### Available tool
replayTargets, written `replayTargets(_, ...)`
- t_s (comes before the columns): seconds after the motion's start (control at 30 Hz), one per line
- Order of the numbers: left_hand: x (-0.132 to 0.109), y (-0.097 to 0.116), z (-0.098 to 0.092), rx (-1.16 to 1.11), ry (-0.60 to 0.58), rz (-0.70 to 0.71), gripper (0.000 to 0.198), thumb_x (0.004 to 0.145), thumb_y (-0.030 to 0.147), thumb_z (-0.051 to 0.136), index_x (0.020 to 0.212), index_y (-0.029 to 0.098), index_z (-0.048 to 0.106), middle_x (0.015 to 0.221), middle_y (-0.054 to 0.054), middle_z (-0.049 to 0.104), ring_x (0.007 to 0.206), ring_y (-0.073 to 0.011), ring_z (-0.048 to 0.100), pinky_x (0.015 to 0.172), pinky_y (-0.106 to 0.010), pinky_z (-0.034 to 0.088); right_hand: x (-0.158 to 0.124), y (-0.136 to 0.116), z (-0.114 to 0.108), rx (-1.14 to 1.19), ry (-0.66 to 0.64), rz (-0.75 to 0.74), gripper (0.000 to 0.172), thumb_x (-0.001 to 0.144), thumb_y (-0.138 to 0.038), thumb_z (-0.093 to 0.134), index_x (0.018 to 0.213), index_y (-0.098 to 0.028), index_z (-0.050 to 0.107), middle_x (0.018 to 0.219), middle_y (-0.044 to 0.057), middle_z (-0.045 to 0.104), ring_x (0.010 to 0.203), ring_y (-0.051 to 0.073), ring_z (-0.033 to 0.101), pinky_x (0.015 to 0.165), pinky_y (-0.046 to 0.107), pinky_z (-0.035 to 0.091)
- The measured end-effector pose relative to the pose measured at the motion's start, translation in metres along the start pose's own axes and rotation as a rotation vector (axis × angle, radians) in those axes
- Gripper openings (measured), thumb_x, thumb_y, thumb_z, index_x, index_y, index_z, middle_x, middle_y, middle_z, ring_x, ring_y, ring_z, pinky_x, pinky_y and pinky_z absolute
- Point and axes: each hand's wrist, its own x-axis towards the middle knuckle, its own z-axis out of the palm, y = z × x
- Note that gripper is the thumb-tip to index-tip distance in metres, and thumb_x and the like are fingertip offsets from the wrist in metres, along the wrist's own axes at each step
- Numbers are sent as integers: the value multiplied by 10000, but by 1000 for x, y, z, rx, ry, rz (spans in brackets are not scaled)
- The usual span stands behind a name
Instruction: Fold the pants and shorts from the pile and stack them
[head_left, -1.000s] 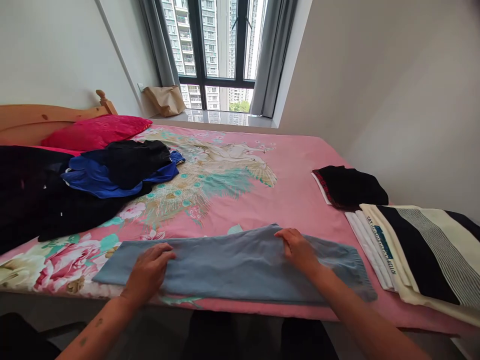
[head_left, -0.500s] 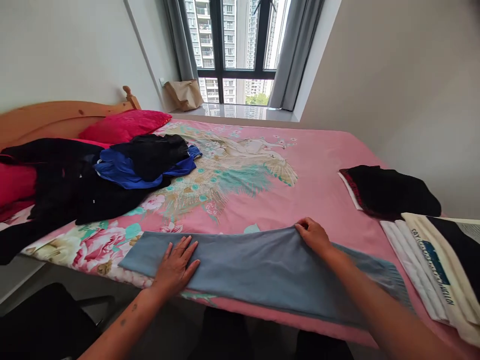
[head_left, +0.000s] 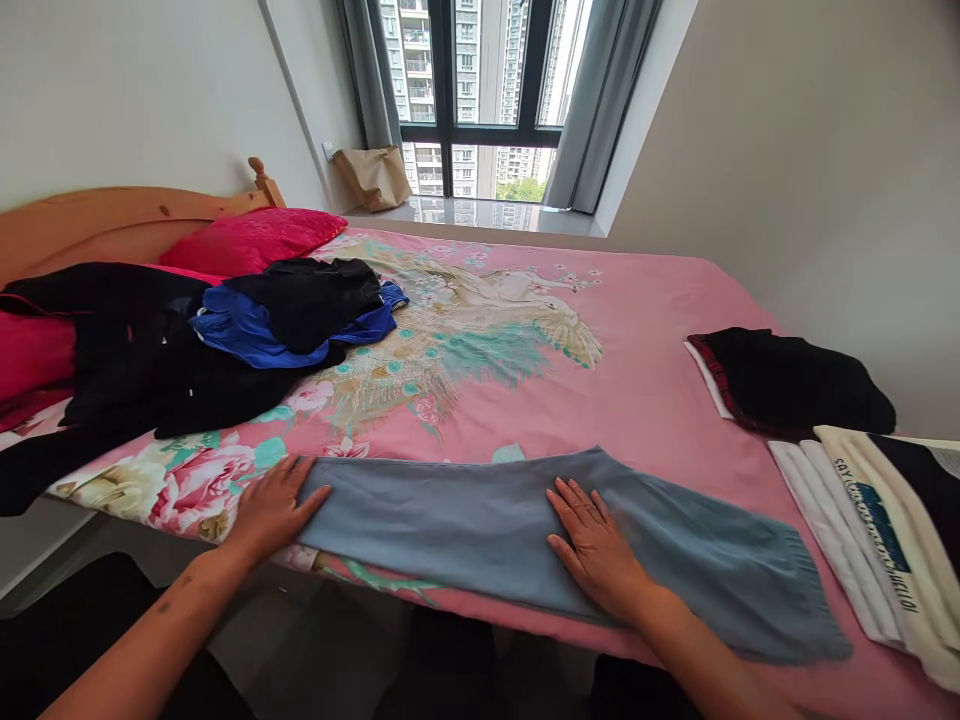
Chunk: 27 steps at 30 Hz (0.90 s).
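A pair of blue-grey trousers (head_left: 450,510) lies lengthwise, folded in half, along the near edge of the bed. The gathered elastic waist is at the right end and the leg ends are at the left. My left hand (head_left: 276,508) rests open over the left end of the trousers, fingers stretched out. Flat on the cloth near the crotch point lies my right hand (head_left: 592,545), open with its fingers extended. Neither hand grips the fabric.
Black clothes (head_left: 112,350) and a blue garment (head_left: 244,330) are heaped at the left, by a red pillow (head_left: 259,238). At the right sit a folded black garment (head_left: 795,380) and folded white and cream clothes (head_left: 874,540). A paper bag (head_left: 373,178) stands on the windowsill.
My left hand has slid left to the trouser ends. My right hand has let go of the upper edge and now lies flat on the cloth.
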Motion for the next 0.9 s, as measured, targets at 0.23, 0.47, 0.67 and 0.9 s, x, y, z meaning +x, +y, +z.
replayTargets(0.23, 31, -36, -22, -304, -245, -349, 677, 662, 688, 516, 923, 75, 639, 958, -183, 680, 865, -333, 634, 757, -400, 473, 28, -76, -11, 104, 63, -71, 492, 918, -347, 407, 1375, -167, 410, 1487, 80, 308, 1394, 239, 215, 1134, 496, 220)
replayTargets(0.47, 22, -15, -34, -222, -35, -297, 455, 766, 513, 449, 930, 130, 634, 943, -152, 668, 989, -353, 585, 859, -457, 445, 70, -145, 12, 300, 40, -154, 508, 922, -425, 409, 1371, -187, 408, 1483, 85, 318, 1388, 259, 229, 1135, 522, 175)
replayTargets(0.67, -22, 109, -6, -303, 257, 588, 311, 903, 228, 371, 1050, 196, 643, 1139, -81, 643, 1111, -183, 555, 995, -320, 406, 70, -141, 15, 312, 96, -101, 448, 940, -320, 354, 1352, -161, 431, 1460, 58, 368, 1382, 207, 247, 1143, 439, 209)
replayTargets(0.9, -14, 136, 19, -93, -53, 591, 574, 892, 493, 388, 1424, 287, 322, 1497, -41, 322, 1376, -259, 287, 1122, -535, 150, 39, -31, 4, 62, -10, -88, 598, 910, -522, 378, 1435, -247, 299, 1509, 43, 257, 1397, 241, 205, 1139, 541, 84)
